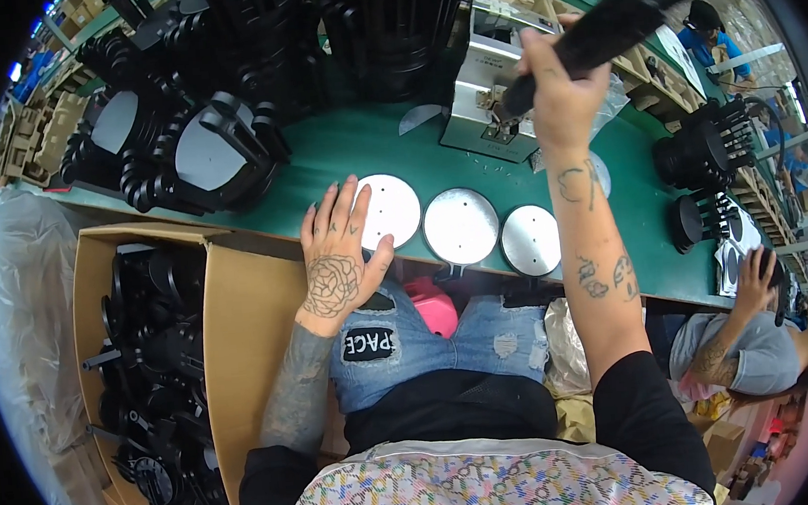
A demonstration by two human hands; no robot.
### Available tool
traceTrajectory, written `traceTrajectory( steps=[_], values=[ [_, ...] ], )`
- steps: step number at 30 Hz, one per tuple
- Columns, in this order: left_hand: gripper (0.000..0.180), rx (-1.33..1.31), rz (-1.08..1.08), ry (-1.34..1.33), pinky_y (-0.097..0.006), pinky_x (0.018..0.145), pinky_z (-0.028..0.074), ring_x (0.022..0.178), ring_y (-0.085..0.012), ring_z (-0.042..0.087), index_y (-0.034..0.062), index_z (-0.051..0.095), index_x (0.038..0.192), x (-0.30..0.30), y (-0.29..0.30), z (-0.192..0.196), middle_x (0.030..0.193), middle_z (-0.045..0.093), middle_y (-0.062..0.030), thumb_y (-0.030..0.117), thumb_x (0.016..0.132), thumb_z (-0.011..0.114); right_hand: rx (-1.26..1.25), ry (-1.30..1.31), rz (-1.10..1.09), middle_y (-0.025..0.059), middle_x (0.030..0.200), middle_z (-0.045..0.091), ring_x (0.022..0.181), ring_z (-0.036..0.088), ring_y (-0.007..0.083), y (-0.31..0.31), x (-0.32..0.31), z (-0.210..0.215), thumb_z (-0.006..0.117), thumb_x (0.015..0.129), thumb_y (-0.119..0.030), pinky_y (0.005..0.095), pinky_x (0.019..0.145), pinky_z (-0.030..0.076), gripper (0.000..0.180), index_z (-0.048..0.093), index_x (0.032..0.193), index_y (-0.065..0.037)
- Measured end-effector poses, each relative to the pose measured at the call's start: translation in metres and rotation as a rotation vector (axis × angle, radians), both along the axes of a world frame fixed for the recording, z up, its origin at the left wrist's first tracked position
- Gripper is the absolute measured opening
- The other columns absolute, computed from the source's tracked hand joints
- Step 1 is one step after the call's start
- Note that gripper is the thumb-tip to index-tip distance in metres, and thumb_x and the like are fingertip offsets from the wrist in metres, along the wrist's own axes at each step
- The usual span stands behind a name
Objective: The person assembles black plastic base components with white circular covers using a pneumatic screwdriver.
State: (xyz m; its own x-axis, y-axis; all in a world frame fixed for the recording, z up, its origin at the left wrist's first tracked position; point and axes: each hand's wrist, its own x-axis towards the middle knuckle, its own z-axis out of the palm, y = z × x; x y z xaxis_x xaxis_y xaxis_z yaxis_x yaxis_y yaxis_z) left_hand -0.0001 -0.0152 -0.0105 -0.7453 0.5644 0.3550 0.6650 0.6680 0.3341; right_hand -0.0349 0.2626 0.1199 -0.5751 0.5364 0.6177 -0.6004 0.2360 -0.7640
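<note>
Right hand (567,92) up high now, fingers wrapped firmly around a black electric screwdriver (610,32), its body slanting up to the right and its lower end over the metal box (490,75) at the back of the green workbench (339,153). Whether that end touches the box, I cannot tell. Down to the left, the left hand (334,263) lies flat, fingers spread, grasping nothing — its fingertips rest over the left side of the first round metal plate (396,213). That plate sits by the bench's near edge, with the middle plate (461,234) just beside it and the right plate (529,250) next along, near the right forearm. Small holes dot all three. Over at the left, a cardboard box (249,331) brims with black parts (155,339), and more black assemblies (152,187) crowd the bench above it. Far right — a co-worker (749,349) in grey, holding something dark.
</note>
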Motion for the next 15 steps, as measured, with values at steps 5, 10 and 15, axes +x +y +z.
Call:
traceTrajectory(
  steps=[5, 10, 15],
  values=[
    [0.072, 0.003, 0.0, -0.009, -0.052, 0.117, 0.021, 0.142, -0.0349, 0.035, 0.0073, 0.044, 0.147, 0.0, 0.001, 0.002, 0.156, 0.038, -0.0132, 0.036, 0.085, 0.065, -0.067, -0.176, 0.038, 0.0047, 0.076, 0.062, 0.062, 0.058, 0.0126, -0.007, 0.018, -0.003, 0.075, 0.086, -0.003, 0.0278, 0.062, 0.048, 0.043, 0.051, 0.121, -0.002],
    [0.071, 0.007, -0.004, -0.017, -0.052, 0.117, 0.021, 0.142, -0.035, 0.035, 0.0065, 0.045, 0.146, 0.002, -0.001, 0.0, 0.155, 0.039, -0.0142, 0.035, 0.085, 0.065, -0.195, -0.165, 0.123, 0.0016, 0.073, 0.061, 0.06, 0.058, 0.01, -0.008, 0.089, -0.032, 0.075, 0.083, 0.003, 0.0246, 0.056, 0.047, 0.05, 0.049, 0.126, 0.001],
    [0.068, -0.043, -0.006, -0.026, -0.052, 0.118, 0.018, 0.145, -0.0361, 0.031, 0.0047, 0.04, 0.149, 0.001, -0.002, 0.008, 0.157, 0.035, -0.0162, 0.033, 0.09, 0.059, -0.162, -0.172, 0.028, 0.0018, 0.068, 0.06, 0.059, 0.056, 0.01, -0.002, 0.132, -0.047, 0.067, 0.083, 0.01, 0.0245, 0.058, 0.047, 0.05, 0.045, 0.127, 0.002]
  ],
)
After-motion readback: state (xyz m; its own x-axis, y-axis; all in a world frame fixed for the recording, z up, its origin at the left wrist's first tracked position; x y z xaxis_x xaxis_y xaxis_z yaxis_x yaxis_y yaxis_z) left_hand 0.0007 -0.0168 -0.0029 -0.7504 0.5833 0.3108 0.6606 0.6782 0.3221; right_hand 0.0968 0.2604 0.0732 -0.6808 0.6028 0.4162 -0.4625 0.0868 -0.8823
